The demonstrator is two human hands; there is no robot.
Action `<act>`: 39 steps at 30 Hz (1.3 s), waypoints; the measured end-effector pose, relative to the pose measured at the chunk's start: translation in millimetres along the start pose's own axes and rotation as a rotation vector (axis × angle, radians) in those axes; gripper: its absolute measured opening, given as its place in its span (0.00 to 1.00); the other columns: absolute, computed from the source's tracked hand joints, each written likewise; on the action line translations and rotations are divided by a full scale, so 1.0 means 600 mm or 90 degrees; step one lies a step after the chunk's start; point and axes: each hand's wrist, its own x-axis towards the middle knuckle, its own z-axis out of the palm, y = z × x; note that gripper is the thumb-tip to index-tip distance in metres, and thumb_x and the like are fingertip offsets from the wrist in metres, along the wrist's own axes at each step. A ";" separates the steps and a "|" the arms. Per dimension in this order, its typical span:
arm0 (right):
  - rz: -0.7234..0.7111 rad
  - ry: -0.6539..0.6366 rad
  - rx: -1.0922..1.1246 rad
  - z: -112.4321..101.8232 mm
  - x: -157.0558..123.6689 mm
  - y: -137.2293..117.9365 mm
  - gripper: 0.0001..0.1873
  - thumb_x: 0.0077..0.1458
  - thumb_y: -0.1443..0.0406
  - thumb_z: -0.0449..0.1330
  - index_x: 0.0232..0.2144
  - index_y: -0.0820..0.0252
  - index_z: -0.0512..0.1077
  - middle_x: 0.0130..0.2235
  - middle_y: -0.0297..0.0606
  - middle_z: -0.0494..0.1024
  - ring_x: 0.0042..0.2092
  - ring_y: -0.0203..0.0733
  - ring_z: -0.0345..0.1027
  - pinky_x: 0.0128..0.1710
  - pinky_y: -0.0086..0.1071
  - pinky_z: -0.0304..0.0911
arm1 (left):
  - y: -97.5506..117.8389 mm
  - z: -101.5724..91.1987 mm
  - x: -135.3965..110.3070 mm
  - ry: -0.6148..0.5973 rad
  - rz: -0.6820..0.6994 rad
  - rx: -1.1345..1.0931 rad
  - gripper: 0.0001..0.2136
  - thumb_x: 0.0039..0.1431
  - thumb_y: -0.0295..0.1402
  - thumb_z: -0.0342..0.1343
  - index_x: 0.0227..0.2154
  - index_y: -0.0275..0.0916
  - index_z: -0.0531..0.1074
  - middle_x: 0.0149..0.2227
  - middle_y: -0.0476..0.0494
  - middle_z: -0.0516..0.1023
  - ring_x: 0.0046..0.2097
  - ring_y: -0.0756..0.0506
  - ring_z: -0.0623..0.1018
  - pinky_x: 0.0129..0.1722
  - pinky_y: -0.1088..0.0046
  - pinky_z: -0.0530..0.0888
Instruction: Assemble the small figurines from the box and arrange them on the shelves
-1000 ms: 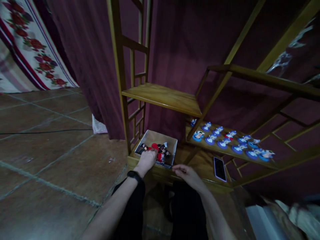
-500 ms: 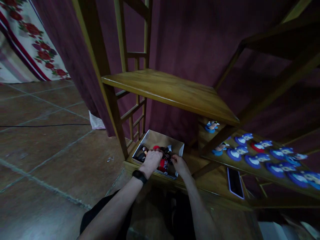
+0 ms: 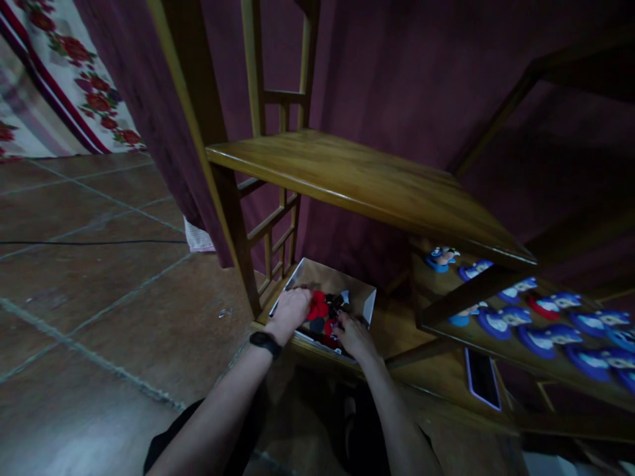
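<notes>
A white open box (image 3: 370, 305) rests on the lowest wooden shelf, with several small red and black figurines (image 3: 318, 305) jumbled inside. My left hand (image 3: 292, 308), a black band on its wrist, reaches over the left part of the box. Its fingers curl down among the figurines, and their tips are hidden. Over the right part, my right hand (image 3: 354, 336) has its fingers bent and pressed together at a red and black figurine (image 3: 333, 325). Dim light and the fingers themselves hide much of that piece.
Above the box juts a wooden shelf board (image 3: 357, 175). Several blue figurines (image 3: 505, 320) stand on another shelf at the right, beyond a slanting wooden post (image 3: 459, 294). A phone (image 3: 483, 379) lies right of the box. Purple curtain (image 3: 377, 79) hangs behind.
My left hand has shifted to the left side of the box, uncovering more red pieces in the middle. My right hand has reached further in. The view has turned slightly.
</notes>
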 end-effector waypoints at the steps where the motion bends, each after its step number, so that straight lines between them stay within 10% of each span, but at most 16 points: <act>1: 0.005 0.013 0.022 -0.004 0.003 0.005 0.16 0.56 0.63 0.49 0.47 0.53 0.64 0.47 0.40 0.72 0.49 0.43 0.65 0.45 0.34 0.57 | -0.009 -0.006 0.003 0.004 -0.028 -0.012 0.13 0.58 0.28 0.42 0.40 0.33 0.70 0.35 0.35 0.74 0.41 0.41 0.74 0.41 0.66 0.67; 17: 0.064 0.033 -0.074 0.009 0.031 0.021 0.25 0.48 0.73 0.52 0.51 0.61 0.62 0.51 0.48 0.67 0.54 0.48 0.57 0.52 0.37 0.50 | -0.054 -0.024 0.021 0.105 -0.128 -0.158 0.15 0.59 0.38 0.44 0.43 0.41 0.73 0.36 0.39 0.78 0.39 0.43 0.76 0.39 0.71 0.68; 28: -0.088 0.210 0.489 -0.019 0.068 0.017 0.27 0.42 0.67 0.57 0.48 0.54 0.62 0.44 0.35 0.71 0.41 0.37 0.67 0.43 0.35 0.64 | 0.021 0.006 0.037 -0.067 -0.165 -0.944 0.15 0.45 0.40 0.61 0.34 0.36 0.73 0.30 0.44 0.77 0.29 0.49 0.76 0.28 0.74 0.72; 34: -0.206 0.130 0.492 -0.020 0.044 -0.039 0.27 0.44 0.67 0.58 0.50 0.48 0.63 0.46 0.33 0.72 0.42 0.38 0.69 0.42 0.34 0.65 | 0.053 0.000 0.027 -0.145 -0.139 -1.079 0.16 0.40 0.34 0.65 0.32 0.34 0.73 0.29 0.44 0.76 0.29 0.50 0.75 0.27 0.77 0.72; 39: -0.148 0.173 0.396 -0.037 0.049 -0.003 0.22 0.53 0.65 0.52 0.51 0.51 0.61 0.48 0.36 0.71 0.44 0.37 0.67 0.45 0.34 0.63 | 0.031 0.001 0.042 -0.049 -0.240 -1.095 0.15 0.40 0.29 0.65 0.35 0.34 0.73 0.29 0.44 0.75 0.30 0.50 0.75 0.27 0.74 0.75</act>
